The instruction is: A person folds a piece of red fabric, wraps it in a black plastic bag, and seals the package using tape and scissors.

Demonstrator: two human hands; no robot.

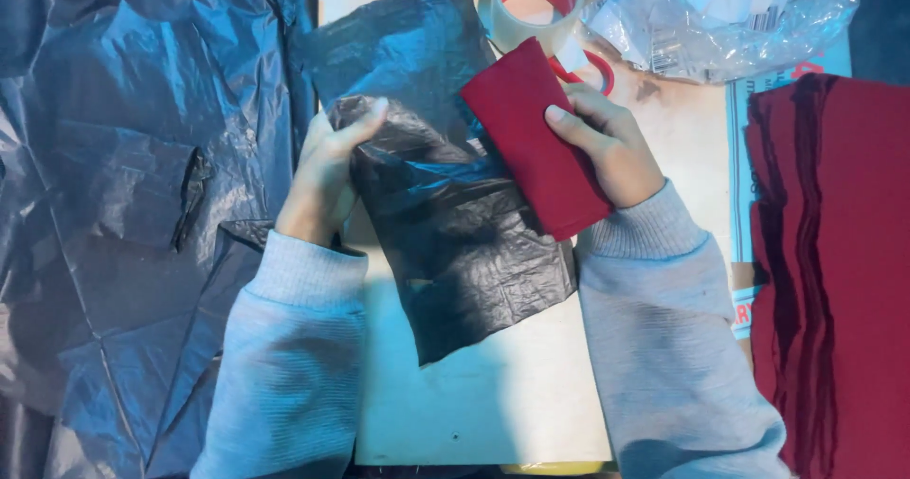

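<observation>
My left hand (pixel 327 171) grips the upper left edge of a black plastic bag (pixel 455 242) that lies on the pale table top (pixel 493 394). My right hand (pixel 607 143) holds a folded dark red cloth (pixel 531 133) with the thumb on top. The cloth is tilted and its lower edge meets the bag's upper right side. Both arms wear light grey sleeves.
Crumpled black plastic sheets (pixel 123 185) cover the left side. A stack of dark red cloths (pixel 839 271) lies at the right. At the back stand a roll of clear tape (pixel 536 0), red-handled scissors (pixel 592 67) and a clear plastic bag with paper slips (pixel 730 15).
</observation>
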